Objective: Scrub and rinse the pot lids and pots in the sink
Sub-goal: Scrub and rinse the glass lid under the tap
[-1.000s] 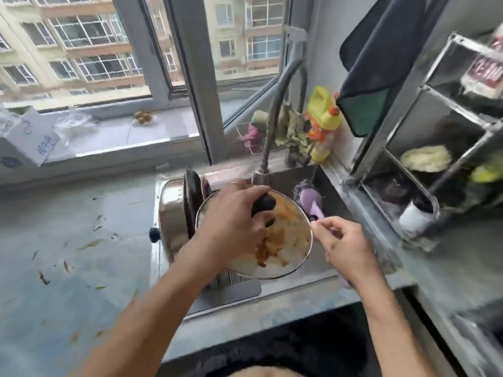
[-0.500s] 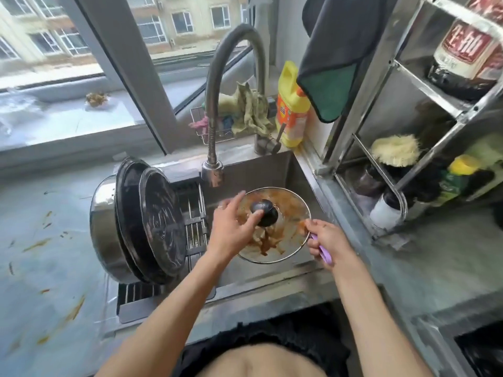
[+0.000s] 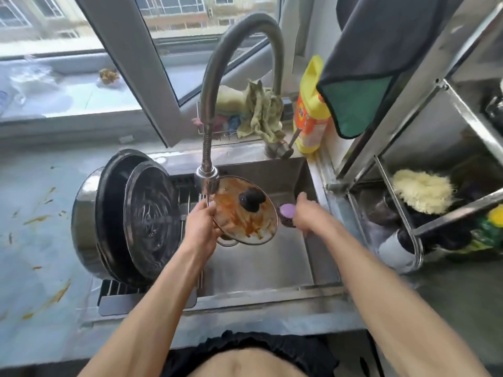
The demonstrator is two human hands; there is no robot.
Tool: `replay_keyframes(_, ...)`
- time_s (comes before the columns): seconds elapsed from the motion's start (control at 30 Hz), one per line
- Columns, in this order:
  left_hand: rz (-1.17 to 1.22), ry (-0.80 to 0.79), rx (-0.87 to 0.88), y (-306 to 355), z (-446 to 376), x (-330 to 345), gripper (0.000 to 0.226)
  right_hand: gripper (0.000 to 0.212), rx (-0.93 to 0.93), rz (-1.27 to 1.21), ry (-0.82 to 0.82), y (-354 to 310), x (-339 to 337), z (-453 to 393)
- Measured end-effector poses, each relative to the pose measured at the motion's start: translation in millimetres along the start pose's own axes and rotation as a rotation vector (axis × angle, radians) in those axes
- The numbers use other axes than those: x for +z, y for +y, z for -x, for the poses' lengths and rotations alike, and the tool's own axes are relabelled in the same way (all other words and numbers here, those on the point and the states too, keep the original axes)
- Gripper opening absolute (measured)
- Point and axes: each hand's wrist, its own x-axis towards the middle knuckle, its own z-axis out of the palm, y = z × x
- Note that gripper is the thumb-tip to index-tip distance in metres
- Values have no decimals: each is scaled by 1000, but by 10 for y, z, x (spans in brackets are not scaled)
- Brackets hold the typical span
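Note:
A glass pot lid (image 3: 245, 217) with a black knob and orange sauce smears hangs tilted over the steel sink (image 3: 299, 186), just under the faucet head (image 3: 207, 178). My left hand (image 3: 201, 227) grips its left rim. At the lid's right edge, my right hand (image 3: 307, 213) holds a purple-handled scrub brush (image 3: 288, 213). A steel pot (image 3: 87, 221) lies on its side on the drying rack at the sink's left, with two dark lids (image 3: 149, 224) leaning in its mouth.
Behind the sink a yellow detergent bottle (image 3: 310, 115) stands beside a wire basket of rags (image 3: 255, 110). A metal shelf rack (image 3: 408, 164) with a hanging dark cloth (image 3: 381, 58) crowds the right side. The grey counter (image 3: 40, 227) on the left carries orange food smears.
My left hand has left the lid's knob and now grips its left rim. The brush head has come up beside the lid's right edge. The camera has moved closer and tilted down.

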Motion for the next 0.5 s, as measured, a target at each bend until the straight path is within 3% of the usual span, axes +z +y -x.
replay_keyframes(0.1, 24, 0, -7, 32, -57, 7, 26, 61, -63, 227, 96, -255, -297, -198)
replay_keyframes(0.3, 96, 37, -42, 82, -138, 78, 23, 83, -155, 430, 385, -603, -659, -551)
replay_keyframes(0.5, 153, 32, -89, 132, -141, 109, 27, 59, -131, 447, 417, -701, -816, -769)
